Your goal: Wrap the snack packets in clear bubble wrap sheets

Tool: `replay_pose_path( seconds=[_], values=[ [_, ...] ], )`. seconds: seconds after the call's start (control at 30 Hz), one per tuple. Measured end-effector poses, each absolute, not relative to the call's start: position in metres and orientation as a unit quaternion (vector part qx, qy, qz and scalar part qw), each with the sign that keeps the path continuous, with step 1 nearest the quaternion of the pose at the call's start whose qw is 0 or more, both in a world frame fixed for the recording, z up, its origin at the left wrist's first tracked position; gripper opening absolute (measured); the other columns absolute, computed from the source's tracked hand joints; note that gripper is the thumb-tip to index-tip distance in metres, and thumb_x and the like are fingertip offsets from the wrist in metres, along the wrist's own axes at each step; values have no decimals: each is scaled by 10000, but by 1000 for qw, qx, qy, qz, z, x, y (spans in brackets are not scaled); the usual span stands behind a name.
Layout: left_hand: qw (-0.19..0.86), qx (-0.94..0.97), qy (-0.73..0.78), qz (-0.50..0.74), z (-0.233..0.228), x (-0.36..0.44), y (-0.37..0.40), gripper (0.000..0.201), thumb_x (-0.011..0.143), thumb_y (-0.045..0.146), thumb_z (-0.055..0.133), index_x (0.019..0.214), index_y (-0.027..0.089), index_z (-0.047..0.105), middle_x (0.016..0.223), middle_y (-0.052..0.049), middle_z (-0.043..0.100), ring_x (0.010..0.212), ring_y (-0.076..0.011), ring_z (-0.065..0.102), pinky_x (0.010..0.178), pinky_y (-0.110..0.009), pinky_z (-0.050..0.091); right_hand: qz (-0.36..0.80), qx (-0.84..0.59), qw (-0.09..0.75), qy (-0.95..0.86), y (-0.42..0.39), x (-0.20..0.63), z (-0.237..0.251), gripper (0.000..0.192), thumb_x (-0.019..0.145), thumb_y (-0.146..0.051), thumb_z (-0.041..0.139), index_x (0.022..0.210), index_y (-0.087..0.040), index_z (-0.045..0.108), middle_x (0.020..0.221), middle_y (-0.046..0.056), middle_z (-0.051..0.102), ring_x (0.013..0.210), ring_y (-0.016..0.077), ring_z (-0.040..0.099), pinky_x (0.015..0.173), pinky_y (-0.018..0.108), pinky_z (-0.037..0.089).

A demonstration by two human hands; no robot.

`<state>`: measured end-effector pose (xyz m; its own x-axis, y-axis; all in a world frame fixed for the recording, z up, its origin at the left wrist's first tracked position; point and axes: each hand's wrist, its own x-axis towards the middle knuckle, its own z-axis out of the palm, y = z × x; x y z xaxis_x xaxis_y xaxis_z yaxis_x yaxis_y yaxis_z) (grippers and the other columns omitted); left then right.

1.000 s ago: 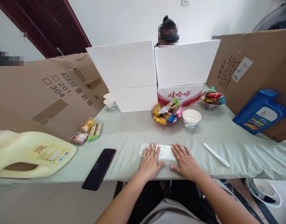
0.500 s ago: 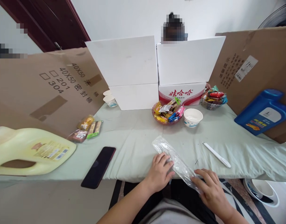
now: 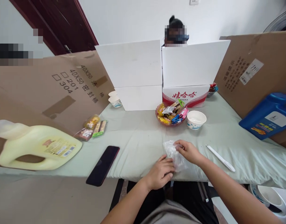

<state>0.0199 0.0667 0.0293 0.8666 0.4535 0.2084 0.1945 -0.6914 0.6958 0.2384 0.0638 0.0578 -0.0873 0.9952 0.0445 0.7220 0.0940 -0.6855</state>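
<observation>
A crumpled clear plastic bag lies at the near edge of the table, doubled over on itself. My left hand rests on its left side, fingers stretched out and flat. From the right, my right hand reaches to the bag's upper part, with bent fingers closed on the plastic; the fingertips are partly hidden. To the right of my right hand lies a white utility knife. Beyond both hands stand a glass bowl of wrapped snacks and a white paper bowl.
A black phone lies left, near the edge. Farther left are wrapped snacks and a yellow jug. A blue bottle leans at right. White panels and cardboard sheets enclose the table; a person sits behind.
My right hand has moved up and left from the bag's near end, folding the long strip over. The left hand stays on the plastic. The view has shifted slightly.
</observation>
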Motion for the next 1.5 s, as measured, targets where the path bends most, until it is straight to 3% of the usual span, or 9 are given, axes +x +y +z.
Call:
replay_pose_path(
  seconds=[0.13,0.3,0.47,0.73,0.9,1.07,1.2,1.37,1.5],
  values=[
    [357,892,193,201,28,21,70,282,857,299,503,1073,217,664,1130,-64,695,1138,-226,577,1141,-452,245,205,-663,234,-680,100,218,36,238,879,-233,491,1072,-179,618,837,18,709,757,159,650,689,248,469],
    [346,889,199,226,22,21,66,269,835,283,545,1068,212,658,1108,-68,693,1126,-233,579,1122,-458,302,108,-696,204,-680,95,197,19,278,933,-262,430,1158,-198,581,1105,86,667,947,190,638,787,276,444],
    [298,823,297,382,24,26,70,186,919,246,444,933,187,620,950,-99,649,959,-217,592,868,-382,501,54,-694,161,-700,92,191,15,281,955,-260,392,1167,-198,566,1052,86,645,915,190,624,748,271,434],
    [121,898,341,252,19,47,115,113,882,195,511,850,187,619,977,-89,616,979,-253,553,898,-460,455,7,-720,120,-683,91,193,21,246,964,-330,424,1124,-188,546,1002,92,631,898,200,618,715,275,422],
    [118,902,338,240,15,46,114,32,843,190,581,853,199,611,1037,-75,591,1063,-254,519,945,-459,430,-21,-772,112,-626,96,220,32,456,896,-529,505,1031,-100,581,954,177,625,915,295,605,759,373,439],
    [123,897,328,271,15,42,112,104,841,192,572,929,193,626,1085,-99,589,1155,-282,475,983,-478,420,-25,-701,126,-701,74,237,39,418,921,-454,502,1205,-154,572,1214,153,598,1165,266,517,965,389,396],
    [123,912,295,256,15,41,111,241,903,171,491,1097,203,630,1197,-82,608,1225,-263,449,1034,-464,380,-53,-512,137,-846,19,222,21,633,880,-501,542,1383,-130,446,1418,144,483,1349,294,362,1090,459,296],
    [125,938,280,165,17,44,110,374,921,286,538,1295,271,547,1406,-35,515,1328,-290,377,1053,-503,341,-89,-512,147,-841,-39,204,1,572,857,-219,539,1408,-127,414,1467,135,431,1369,285,346,1086,448,306],
    [129,938,288,145,19,45,111,428,894,309,580,1318,289,531,1444,-26,481,1352,-310,350,1063,-518,315,-30,-538,212,-815,-45,209,5,401,889,-97,439,1269,-178,539,1244,99,612,1169,227,526,962,391,404]
  ],
)
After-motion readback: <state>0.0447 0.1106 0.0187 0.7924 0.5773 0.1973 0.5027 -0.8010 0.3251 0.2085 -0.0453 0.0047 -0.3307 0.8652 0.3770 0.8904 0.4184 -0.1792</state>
